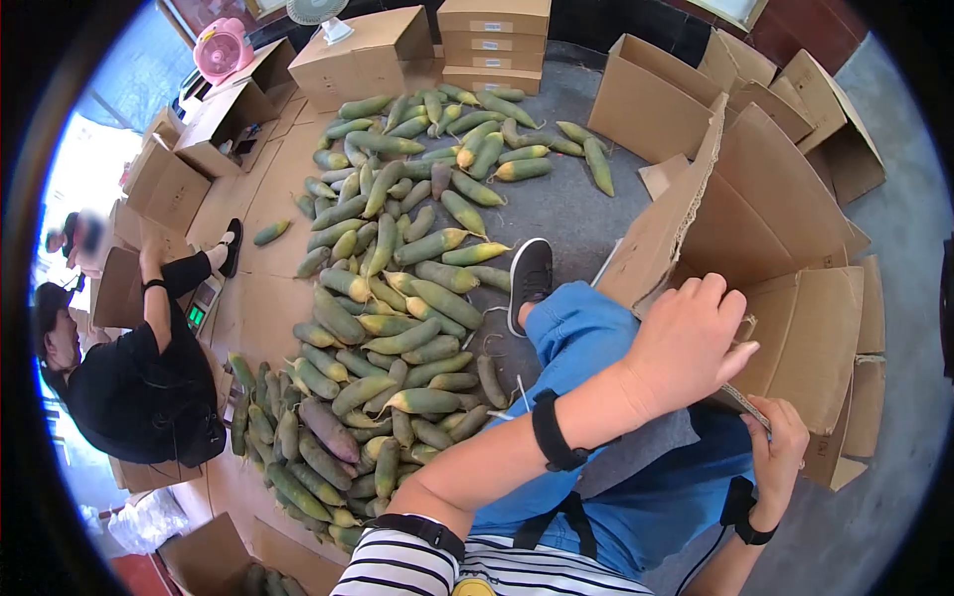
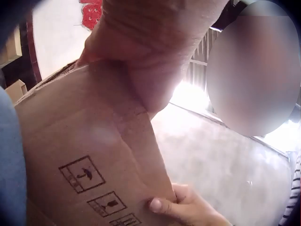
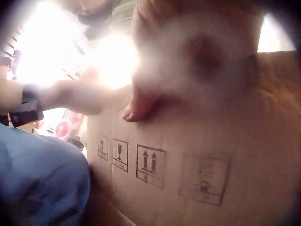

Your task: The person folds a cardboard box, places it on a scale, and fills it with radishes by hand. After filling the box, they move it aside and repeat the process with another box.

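Note:
An open cardboard box (image 1: 755,199) stands at the wearer's right side, its flaps raised. My left hand (image 1: 691,333) is over the near left part of the box, fingers curled at its edge. In the left wrist view, this hand (image 2: 146,52) grips the top edge of a printed cardboard wall (image 2: 61,127). My right hand (image 1: 782,442) pinches the near edge of the same box between thumb and fingers. The right wrist view has the right hand (image 3: 193,61) over the top edge of a wall (image 3: 169,183) with handling symbols; most fingers are hidden behind it.
A large pile of green radishes (image 1: 397,328) covers the floor to the left. More open boxes (image 1: 656,94) stand at the back right. Stacked cartons (image 1: 492,40) are at the back. At the far left a person in black (image 1: 149,387) sits near a scale (image 1: 202,303).

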`<state>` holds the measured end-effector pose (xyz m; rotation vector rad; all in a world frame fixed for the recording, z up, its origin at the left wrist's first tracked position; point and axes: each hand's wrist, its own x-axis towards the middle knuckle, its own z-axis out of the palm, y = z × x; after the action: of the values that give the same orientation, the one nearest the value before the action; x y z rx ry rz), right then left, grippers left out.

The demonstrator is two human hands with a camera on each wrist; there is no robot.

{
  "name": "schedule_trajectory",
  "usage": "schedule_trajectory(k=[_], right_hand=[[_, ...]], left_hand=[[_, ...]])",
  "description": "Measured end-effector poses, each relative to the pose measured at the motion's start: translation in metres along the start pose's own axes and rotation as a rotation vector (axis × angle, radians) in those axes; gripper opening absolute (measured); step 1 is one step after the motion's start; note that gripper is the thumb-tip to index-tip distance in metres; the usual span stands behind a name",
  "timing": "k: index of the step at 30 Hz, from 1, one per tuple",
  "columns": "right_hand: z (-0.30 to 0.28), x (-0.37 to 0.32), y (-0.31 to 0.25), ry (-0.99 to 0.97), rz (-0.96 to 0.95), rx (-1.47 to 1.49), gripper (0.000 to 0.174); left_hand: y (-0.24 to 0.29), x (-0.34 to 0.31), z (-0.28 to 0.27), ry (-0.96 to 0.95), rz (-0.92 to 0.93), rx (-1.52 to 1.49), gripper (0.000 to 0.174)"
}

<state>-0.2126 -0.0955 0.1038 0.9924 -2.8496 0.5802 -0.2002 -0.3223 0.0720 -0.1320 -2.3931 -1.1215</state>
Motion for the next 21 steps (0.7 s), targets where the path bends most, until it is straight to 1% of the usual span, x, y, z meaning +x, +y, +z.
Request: schedule_trajectory(k=[2,3,4,6,10,12,16,19,20,21], right_hand=[[-0.001,0.002,-0.001,-0.014,0.027,0.021,0.022],[-0.001,0.004,-0.001,-0.010,0.011,0.020,0.021],[-0.002,0.004,-0.001,-0.014,0.008,0.015,0.021],[-0.002,0.004,0.001,0.013,-0.017,0.014,0.021],[0.000,0.008,0.001,-0.006,-0.017,-0.066,0.020],[0.001,0.008,0.004,0.009,0.009,-0.025,0.018],[-0.001,0.011,0.008,-0.028,0.009,-0.004,0.017],[0.000,0.012,0.010,-0.044,0.044,-0.004,0.016],[0.000,0.013,0.011,-0.044,0.073,-0.041,0.015],[0.000,0.013,0.011,-0.043,0.103,-0.078,0.015]], left_hand=[[0.000,-0.001,0.001,0.116,0.046,-0.002,0.035],[0.001,-0.002,0.000,0.081,0.032,-0.020,0.031],[0.002,-0.002,0.001,0.086,0.028,-0.023,0.031],[0.004,-0.003,0.005,0.084,-0.047,-0.131,0.027],[0.001,-0.008,0.000,0.125,-0.068,-0.153,0.029],[-0.002,-0.016,-0.011,0.289,0.052,-0.079,0.035],[-0.008,-0.036,-0.043,0.299,0.011,-0.027,0.040],[-0.020,-0.056,-0.059,0.186,-0.107,-0.095,0.038],[-0.029,-0.064,-0.062,0.185,-0.115,-0.093,0.038],[-0.041,-0.074,-0.064,0.113,-0.179,-0.066,0.036]])
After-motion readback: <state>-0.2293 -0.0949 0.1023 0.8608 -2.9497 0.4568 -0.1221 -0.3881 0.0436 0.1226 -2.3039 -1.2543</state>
